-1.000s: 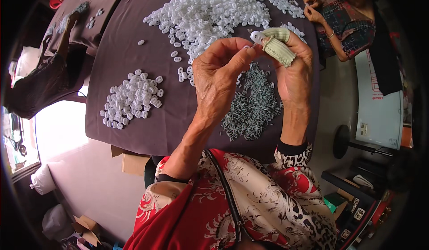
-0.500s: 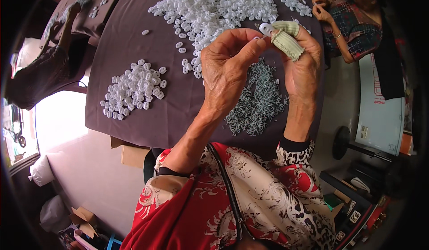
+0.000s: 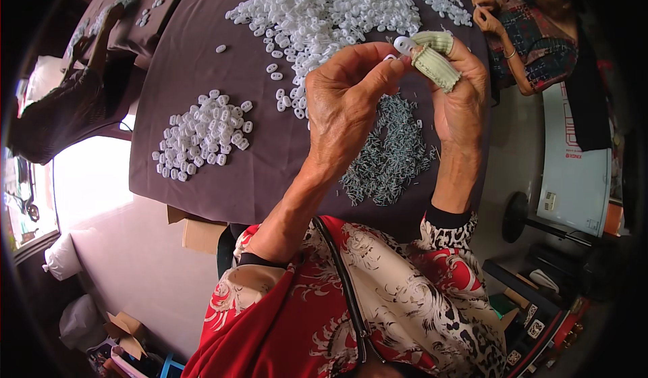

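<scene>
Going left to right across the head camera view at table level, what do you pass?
Co-worker's dark-sleeved arm → small pile of white plastic pieces → left hand → small white piece pinched between both hands → right hand with ribbed finger sleeves → another person's hands.

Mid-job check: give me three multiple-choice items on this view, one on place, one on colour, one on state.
1. Where is the heap of thin grey metal pins?
A. under the raised hands
B. on the floor
C. in a box

2. What colour are the knitted finger covers on the right hand?
A. red
B. pale green
C. black

3. What does the left hand do?
A. lies flat on the cloth
B. pinches at the small white plastic piece
C. hangs open

Key: 1 A, pins lie on the brown cloth below both hands; 2 B, covers look pale green; 3 B, fingertips meet at the piece.
</scene>
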A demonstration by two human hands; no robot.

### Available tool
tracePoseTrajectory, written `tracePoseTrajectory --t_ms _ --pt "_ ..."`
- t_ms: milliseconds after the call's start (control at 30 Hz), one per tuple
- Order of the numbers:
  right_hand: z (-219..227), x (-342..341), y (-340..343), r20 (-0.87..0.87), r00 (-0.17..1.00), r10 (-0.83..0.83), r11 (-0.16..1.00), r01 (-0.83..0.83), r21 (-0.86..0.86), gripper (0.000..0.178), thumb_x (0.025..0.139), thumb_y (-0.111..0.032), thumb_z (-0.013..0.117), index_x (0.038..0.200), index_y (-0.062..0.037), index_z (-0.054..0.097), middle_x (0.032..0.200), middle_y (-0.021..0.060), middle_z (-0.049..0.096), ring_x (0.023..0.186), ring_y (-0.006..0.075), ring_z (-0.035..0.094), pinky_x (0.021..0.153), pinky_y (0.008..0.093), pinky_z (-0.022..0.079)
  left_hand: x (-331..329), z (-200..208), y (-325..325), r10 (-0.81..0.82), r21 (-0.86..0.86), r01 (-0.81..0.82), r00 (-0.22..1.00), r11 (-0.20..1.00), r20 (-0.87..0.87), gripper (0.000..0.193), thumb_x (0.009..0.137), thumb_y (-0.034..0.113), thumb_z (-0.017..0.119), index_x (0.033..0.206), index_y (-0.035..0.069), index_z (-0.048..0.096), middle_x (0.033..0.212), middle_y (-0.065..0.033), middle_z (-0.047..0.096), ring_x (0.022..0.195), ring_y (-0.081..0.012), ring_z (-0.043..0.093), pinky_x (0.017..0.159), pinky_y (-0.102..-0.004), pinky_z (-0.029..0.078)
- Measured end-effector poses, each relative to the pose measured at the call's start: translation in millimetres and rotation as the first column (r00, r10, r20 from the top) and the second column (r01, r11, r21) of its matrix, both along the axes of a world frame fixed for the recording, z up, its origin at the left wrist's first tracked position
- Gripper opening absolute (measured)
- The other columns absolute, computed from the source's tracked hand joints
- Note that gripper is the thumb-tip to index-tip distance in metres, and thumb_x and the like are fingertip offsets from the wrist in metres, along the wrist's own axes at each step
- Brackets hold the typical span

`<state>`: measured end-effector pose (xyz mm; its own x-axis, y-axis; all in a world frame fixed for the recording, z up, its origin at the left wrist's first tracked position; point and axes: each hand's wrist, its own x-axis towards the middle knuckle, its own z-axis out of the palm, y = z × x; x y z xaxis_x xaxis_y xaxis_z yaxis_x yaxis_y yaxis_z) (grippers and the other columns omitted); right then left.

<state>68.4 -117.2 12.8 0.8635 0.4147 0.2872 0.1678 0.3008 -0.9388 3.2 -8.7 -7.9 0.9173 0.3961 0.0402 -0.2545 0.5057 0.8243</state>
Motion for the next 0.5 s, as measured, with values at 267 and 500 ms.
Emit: tracePoseTrajectory --t_ms 267,500 --pt "-5.2 3.0 0.3 0.018 1.000 -0.004 0.999 0.005 -0.043 0.013 0.077 -0.004 0.056 0.085 0.0033 0.061 0.074 0.0061 0.062 0.066 0.0088 0.058 0.066 0.0213 0.046 0.4 -1.4 3.2 0.002 0.099 0.000 1.000 0.995 -0.029 0.016 0.078 0.009 0.062 0.087 -0.005 0.060 0.077 -0.0102 0.064 0.063 -0.0099 0.055 0.061 -0.0214 0.045" --pt "-2.6 1.7 -0.1 0.029 0.999 -0.029 0.996 0.032 -0.083 0.012 0.077 -0.004 0.056 0.086 0.0024 0.061 0.073 0.0047 0.062 0.065 0.0066 0.057 0.064 0.0199 0.045 1.5 -1.2 -1.5 0.026 0.074 -0.026 1.000 0.997 -0.002 0.015 0.078 0.009 0.061 0.086 -0.004 0.060 0.077 -0.0093 0.063 0.064 -0.0098 0.054 0.062 -0.0224 0.045"
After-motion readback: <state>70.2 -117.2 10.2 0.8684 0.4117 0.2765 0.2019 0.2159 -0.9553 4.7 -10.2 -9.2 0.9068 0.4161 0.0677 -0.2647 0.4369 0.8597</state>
